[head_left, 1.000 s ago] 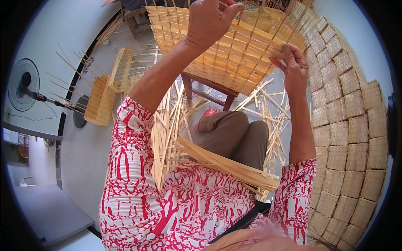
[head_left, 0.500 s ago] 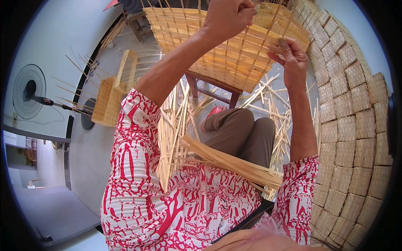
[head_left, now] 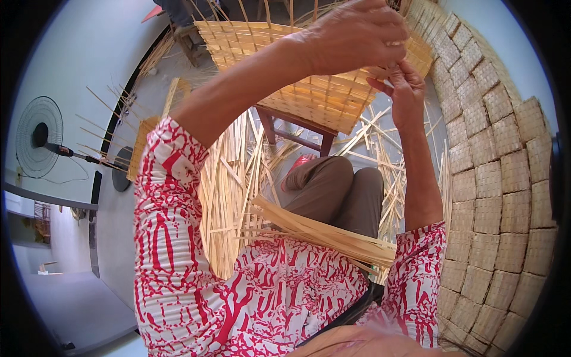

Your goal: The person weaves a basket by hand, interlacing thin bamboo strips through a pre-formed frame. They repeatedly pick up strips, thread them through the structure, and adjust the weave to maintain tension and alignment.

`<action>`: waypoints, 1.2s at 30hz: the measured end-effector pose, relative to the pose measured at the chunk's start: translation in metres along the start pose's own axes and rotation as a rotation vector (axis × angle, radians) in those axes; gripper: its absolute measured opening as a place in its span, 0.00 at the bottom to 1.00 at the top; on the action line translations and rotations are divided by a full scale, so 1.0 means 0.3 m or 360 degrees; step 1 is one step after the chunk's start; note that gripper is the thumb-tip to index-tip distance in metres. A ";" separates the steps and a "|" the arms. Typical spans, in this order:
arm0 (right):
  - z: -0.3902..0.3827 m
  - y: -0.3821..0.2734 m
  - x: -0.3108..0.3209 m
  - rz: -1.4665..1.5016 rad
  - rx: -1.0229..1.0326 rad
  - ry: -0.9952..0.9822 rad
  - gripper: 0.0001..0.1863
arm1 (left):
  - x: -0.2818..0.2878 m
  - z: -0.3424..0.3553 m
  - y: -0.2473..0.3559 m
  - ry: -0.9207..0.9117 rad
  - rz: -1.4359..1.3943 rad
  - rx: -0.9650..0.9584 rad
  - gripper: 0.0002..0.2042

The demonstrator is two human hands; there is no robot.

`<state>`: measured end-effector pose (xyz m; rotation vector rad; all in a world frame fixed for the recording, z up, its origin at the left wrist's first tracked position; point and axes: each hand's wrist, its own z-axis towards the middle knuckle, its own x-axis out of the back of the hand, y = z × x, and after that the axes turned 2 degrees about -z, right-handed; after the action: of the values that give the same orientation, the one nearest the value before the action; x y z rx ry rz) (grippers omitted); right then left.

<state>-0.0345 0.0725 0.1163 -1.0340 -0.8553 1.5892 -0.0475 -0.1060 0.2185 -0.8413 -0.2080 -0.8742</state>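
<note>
A half-woven yellow basket (head_left: 321, 98) of flat bamboo-like strips rests tilted on a dark wooden stool (head_left: 297, 126) in front of me. Thin upright stakes rise from its far side. My left hand (head_left: 360, 38) is over the basket's right part, its fingers curled in; whatever they hold is hidden. Just below it, my right hand (head_left: 405, 98) has its thumb and fingers pinched together on a strip at the basket's right side. The two hands nearly touch. A bundle of flat strips (head_left: 324, 232) lies across my lap.
Loose strips (head_left: 229, 196) cover the floor around the stool. Stacked woven pieces (head_left: 491, 178) line the right side. To the left are another basket (head_left: 143, 140) with protruding stakes, partly behind my sleeve, and a standing fan (head_left: 40, 135).
My left hand has moved right across the basket, from apart to beside my right hand. My right hand has shifted slightly down and left. The view has shifted slightly too.
</note>
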 end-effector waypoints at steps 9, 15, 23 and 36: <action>0.002 0.022 0.002 0.0043 -0.0040 -0.0055 0.10 | -0.080 0.048 -0.107 -0.0803 0.0066 -0.0647 0.07; -0.003 0.014 -0.038 0.0058 -0.0031 0.0121 0.09 | -0.091 0.066 -0.129 -0.0657 -0.0048 -0.0841 0.05; 0.038 0.050 -0.044 0.0022 0.0079 0.0248 0.14 | -0.093 0.090 0.007 -0.1068 0.0391 -0.0335 0.12; 0.080 -0.002 -0.005 -0.0041 -0.0187 0.0348 0.11 | 0.007 -0.060 0.010 -0.0838 0.0314 0.0372 0.06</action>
<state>-0.0562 0.0705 0.1263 -1.2504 -0.8154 1.3872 -0.0469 -0.1191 0.2057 -0.8422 -0.6632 -0.4194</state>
